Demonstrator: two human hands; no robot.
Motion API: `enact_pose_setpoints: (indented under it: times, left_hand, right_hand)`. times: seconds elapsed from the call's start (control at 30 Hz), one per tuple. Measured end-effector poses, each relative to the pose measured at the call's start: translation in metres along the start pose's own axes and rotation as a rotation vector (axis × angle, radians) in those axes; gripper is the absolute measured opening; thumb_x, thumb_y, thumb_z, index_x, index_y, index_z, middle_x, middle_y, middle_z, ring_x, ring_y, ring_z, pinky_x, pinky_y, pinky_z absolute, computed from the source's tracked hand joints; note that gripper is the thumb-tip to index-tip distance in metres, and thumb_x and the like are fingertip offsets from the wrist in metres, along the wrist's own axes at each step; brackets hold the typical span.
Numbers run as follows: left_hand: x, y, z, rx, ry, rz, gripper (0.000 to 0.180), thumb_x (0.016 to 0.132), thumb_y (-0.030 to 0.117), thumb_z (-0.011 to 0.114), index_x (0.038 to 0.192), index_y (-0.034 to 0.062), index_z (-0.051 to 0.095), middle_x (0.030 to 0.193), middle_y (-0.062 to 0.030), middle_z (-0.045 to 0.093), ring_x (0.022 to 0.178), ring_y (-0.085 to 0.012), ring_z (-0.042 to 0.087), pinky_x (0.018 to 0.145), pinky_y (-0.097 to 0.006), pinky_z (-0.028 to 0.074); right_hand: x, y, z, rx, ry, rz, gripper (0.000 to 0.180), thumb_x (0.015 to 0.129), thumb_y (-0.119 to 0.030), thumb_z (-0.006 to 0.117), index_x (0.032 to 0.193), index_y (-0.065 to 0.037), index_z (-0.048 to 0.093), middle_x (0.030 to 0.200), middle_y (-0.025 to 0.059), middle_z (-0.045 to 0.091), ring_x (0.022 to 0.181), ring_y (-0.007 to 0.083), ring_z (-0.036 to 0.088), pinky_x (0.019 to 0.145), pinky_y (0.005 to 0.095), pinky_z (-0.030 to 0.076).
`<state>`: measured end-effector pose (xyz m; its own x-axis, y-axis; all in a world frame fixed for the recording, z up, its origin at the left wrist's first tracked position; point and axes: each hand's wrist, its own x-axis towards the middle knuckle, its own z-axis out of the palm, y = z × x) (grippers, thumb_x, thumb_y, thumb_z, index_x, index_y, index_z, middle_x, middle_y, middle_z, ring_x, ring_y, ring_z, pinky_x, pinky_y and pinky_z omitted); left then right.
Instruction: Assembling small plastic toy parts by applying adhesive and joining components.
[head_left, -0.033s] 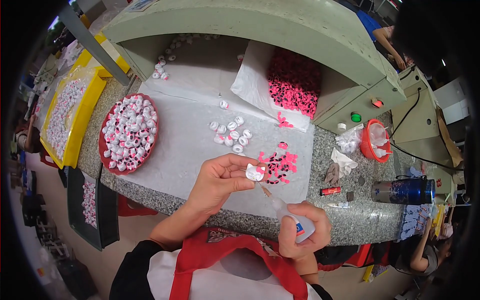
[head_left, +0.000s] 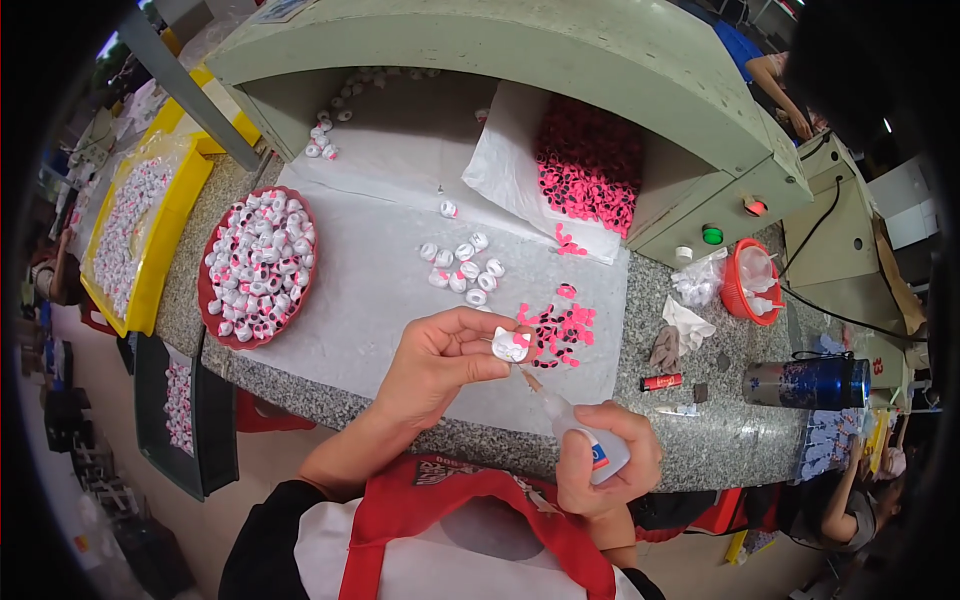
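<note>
- Fingers (head_left: 482, 370) of the left hand (head_left: 425, 365) pinch a white cat-head piece (head_left: 508, 346).
- Five o'clock: right hand (head_left: 612, 475) curled round a squeeze bottle (head_left: 565, 418), nozzle (head_left: 533, 382) near it; apparently a dabbing step, calling for a steady tip.
- Two o'clock: loose pink pieces (head_left: 572, 325).

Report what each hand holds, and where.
Left hand: small white-and-pink cat-head piece, pinched by its edge. Right hand: translucent white squeeze bottle, gripped around its body.

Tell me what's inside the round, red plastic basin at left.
The basin holds a heap of small, rounded white pieces with pink and dark patches; the lower pieces and the basin's bottom are hidden.
</note>
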<state>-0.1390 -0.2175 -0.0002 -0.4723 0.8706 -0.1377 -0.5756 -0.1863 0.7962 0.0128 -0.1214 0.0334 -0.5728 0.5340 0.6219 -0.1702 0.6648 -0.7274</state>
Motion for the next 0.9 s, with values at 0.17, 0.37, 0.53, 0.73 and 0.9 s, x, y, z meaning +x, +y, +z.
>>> enact_pose_setpoints:
  times: [0.17, 0.37, 0.53, 0.73, 0.9]
  left_hand:
    - [0.004, -0.004, -0.009, 0.023, 0.051, 0.037, 0.034, 0.070, -0.010, 0.059, 0.103, -0.0036, 0.053, 0.101, -0.0176, 0.059, 0.092, -0.0256, 0.060, 0.085, -0.036, 0.047]
    - [0.014, -0.013, -0.003, 0.024, 0.038, -0.019, 0.032, 0.071, -0.011, 0.057, 0.103, -0.0035, 0.054, 0.100, -0.0146, 0.059, 0.094, -0.0217, 0.058, 0.087, -0.036, 0.046]
    - [0.013, -0.017, -0.020, 0.045, 0.097, 0.049, 0.031, 0.072, -0.010, 0.057, 0.102, -0.0038, 0.054, 0.099, -0.0133, 0.059, 0.094, -0.0196, 0.057, 0.088, -0.037, 0.046]
    - [0.009, -0.021, -0.009, 0.111, 0.111, 0.055, 0.032, 0.072, -0.011, 0.058, 0.103, -0.0047, 0.053, 0.100, -0.0146, 0.059, 0.092, -0.0196, 0.059, 0.083, -0.033, 0.048]
    - [0.001, -0.018, 0.006, 0.238, 0.029, 0.105, 0.031, 0.075, -0.012, 0.055, 0.105, -0.0048, 0.052, 0.105, -0.0165, 0.058, 0.090, -0.0201, 0.060, 0.080, -0.027, 0.049]
  right_hand:
    - [0.004, -0.007, 0.003, 0.201, 0.176, 0.642, 0.019, 0.070, -0.004, 0.056, 0.088, 0.003, 0.056, 0.065, 0.0082, 0.058, 0.052, 0.0121, 0.053, 0.046, 0.0226, 0.042]
    - [-0.055, 0.113, -0.014, 0.252, -0.002, 0.915, 0.021, 0.069, -0.002, 0.062, 0.089, 0.000, 0.058, 0.077, 0.0087, 0.059, 0.063, 0.0148, 0.057, 0.052, 0.0242, 0.044]
    - [-0.036, 0.106, 0.011, -0.373, -0.320, 0.589, 0.016, 0.067, -0.004, 0.065, 0.082, -0.001, 0.059, 0.080, 0.0100, 0.061, 0.069, 0.0195, 0.060, 0.059, 0.0277, 0.046]
    - [-0.022, 0.086, -0.001, -0.321, -0.323, 0.519, 0.015, 0.068, -0.004, 0.067, 0.081, 0.000, 0.059, 0.076, 0.0098, 0.062, 0.064, 0.0175, 0.059, 0.057, 0.0270, 0.045]
    - [0.014, 0.020, -0.002, 0.172, -0.305, 0.512, 0.009, 0.071, 0.003, 0.065, 0.077, 0.000, 0.059, 0.070, 0.0020, 0.059, 0.065, 0.0071, 0.055, 0.058, 0.0194, 0.043]
